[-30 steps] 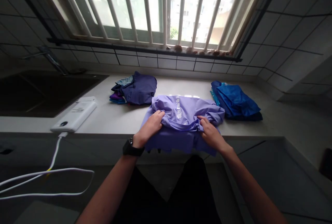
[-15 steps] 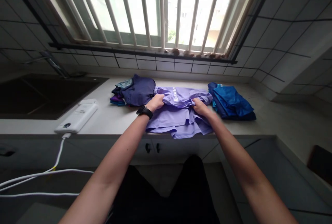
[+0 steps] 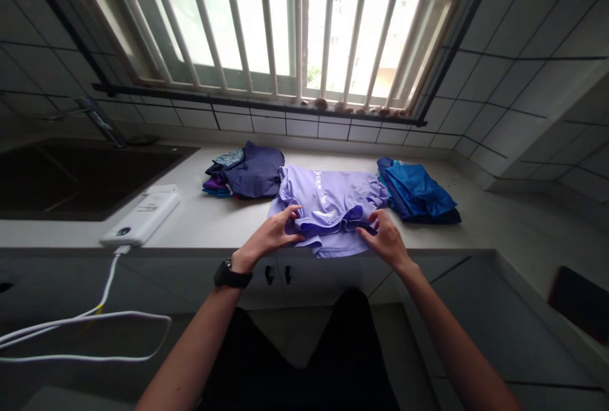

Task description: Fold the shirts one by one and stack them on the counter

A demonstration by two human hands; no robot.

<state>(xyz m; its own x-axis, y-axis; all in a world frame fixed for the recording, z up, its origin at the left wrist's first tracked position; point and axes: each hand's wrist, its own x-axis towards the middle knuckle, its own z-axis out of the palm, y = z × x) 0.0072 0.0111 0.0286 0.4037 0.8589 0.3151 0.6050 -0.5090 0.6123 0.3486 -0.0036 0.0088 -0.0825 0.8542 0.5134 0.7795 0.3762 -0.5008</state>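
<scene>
A light purple shirt (image 3: 335,192) with white print lies partly folded on the counter, its near edge rolled and bunched over a lower layer. My left hand (image 3: 273,230), with a black watch on the wrist, is at the shirt's near left corner. Its thumb and fingers are apart, with cloth edges between them. At the near right side, my right hand (image 3: 387,238) also has thumb and fingers spread, right by the bunched hem. Some fingertips touch the fabric; I cannot tell how firmly.
Dark folded clothes (image 3: 259,170) are stacked left of the shirt, and blue folded clothes (image 3: 421,192) lie to its right. A white power bank (image 3: 143,214) with a cable sits beside the dark sink (image 3: 90,176). A dark flat object (image 3: 580,300) lies far right. Behind is a barred window (image 3: 285,30).
The raised fold of the shirt has been brought down toward the counter's front edge, showing more print. Both hands have moved nearer to me, and their fingers have loosened from their grip.
</scene>
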